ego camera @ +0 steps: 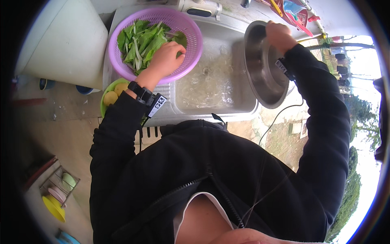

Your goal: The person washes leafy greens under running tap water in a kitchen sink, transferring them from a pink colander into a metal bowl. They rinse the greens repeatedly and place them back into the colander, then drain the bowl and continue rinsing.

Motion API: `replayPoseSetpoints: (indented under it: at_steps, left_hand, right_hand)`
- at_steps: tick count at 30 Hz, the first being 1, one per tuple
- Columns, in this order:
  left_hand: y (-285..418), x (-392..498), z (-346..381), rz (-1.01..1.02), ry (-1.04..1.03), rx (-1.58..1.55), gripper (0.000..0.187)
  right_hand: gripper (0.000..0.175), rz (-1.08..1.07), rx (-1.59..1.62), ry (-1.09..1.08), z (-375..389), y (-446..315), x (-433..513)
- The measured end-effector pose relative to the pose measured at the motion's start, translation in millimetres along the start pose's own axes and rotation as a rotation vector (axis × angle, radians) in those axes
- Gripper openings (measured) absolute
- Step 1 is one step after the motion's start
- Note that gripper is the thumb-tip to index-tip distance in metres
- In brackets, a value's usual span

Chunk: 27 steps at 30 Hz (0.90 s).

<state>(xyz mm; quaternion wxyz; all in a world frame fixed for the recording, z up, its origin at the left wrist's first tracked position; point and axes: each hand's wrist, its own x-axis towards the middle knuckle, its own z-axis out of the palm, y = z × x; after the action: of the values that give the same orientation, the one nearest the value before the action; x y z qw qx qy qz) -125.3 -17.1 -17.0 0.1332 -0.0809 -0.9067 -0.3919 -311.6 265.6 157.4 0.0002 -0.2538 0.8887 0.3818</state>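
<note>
Leafy greens (pixel 137 48) with pale stalks fill much of a purple plastic colander (pixel 195 39), which sits at the sink's left side. Over the right part of the greens is my left hand (pixel 169 58), fingers curled down among the leaves; its fingertips are partly hidden, so a grip on a leaf cannot be made out. My right hand (pixel 278 35) grips the upper rim of a stainless steel basin (pixel 259 70). The basin is tilted steeply on its side at the sink's right end. Cloudy water lies in the metal sink (pixel 243 111) between both vessels.
A light-green bowl (pixel 103 105) with several round yellowish items (pixel 110 98) stands below the colander. A white faucet unit (pixel 199 10) is at the back. Red and pink plastic baskets (pixel 301 18) hang at upper right. A thin cable (pixel 280 111) trails from my right wrist.
</note>
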Motion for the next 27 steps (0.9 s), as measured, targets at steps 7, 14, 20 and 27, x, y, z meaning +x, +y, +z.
replayPoseSetpoints:
  at_steps: [7, 14, 20, 27]
  left_hand:
    - [25, 44, 14, 0.11, -0.098, 0.153, 0.064]
    - [24, 101, 42, 0.036, -0.171, 0.466, 0.085]
    - [9, 109, 56, 0.058, -0.174, 0.505, 0.08]
    - [7, 119, 74, 0.112, -0.051, 0.582, 0.078]
  right_hand:
    - [0.039, 0.464, 0.655, -0.145, 144, 68, -60]
    - [0.068, 0.877, 1.535, -0.081, 325, -119, -137]
    - [0.035, 0.951, 1.956, -0.151, 295, -195, -151]
    - [0.035, 0.929, 2.014, -0.202, 284, -192, -141]
